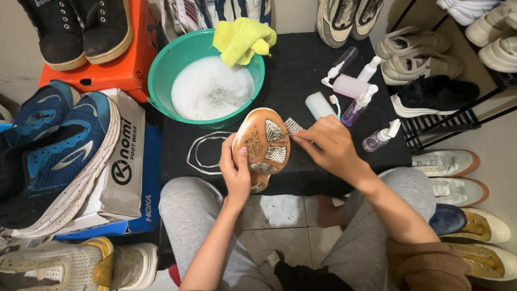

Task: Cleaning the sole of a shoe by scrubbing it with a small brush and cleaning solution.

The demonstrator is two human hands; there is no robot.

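Currently the left hand [237,171] is clamped on a shoe [262,145], gripping its near edge with the thumb on the sole. Shoe is held sole-up, tan rubber with white tread patches, just above the near edge of the black counter [301,75]. Right hand [328,145] is closed around a small brush [293,126]; white bristles stick out past the fingertips and sit at the far-right edge of the sole, probably touching it, though the contact point is hard to make out.

Everything else relative to the shoe:
- Green basin [161,70] of soapy water, just beyond it and to the left, on the counter's far-left corner. Yellow cloth [242,39] draped over the basin's far rim.
- White shoelace [204,153] looped flat on the counter, just left of the shoe.
- Spray bottles [358,89], pink and purple, plus a white tube, to the right and beyond, clustered on the counter.
- Blue running shoes [59,151] well to the left, stacked on a white shoebox [126,167].
- Orange box [116,67] far left beyond, dark shoes on top.
- White and tan sneakers on the floor to the right; black rack [441,121] with more pairs beyond those.

Person sits with grey-trousered knees either side, below the shoe.
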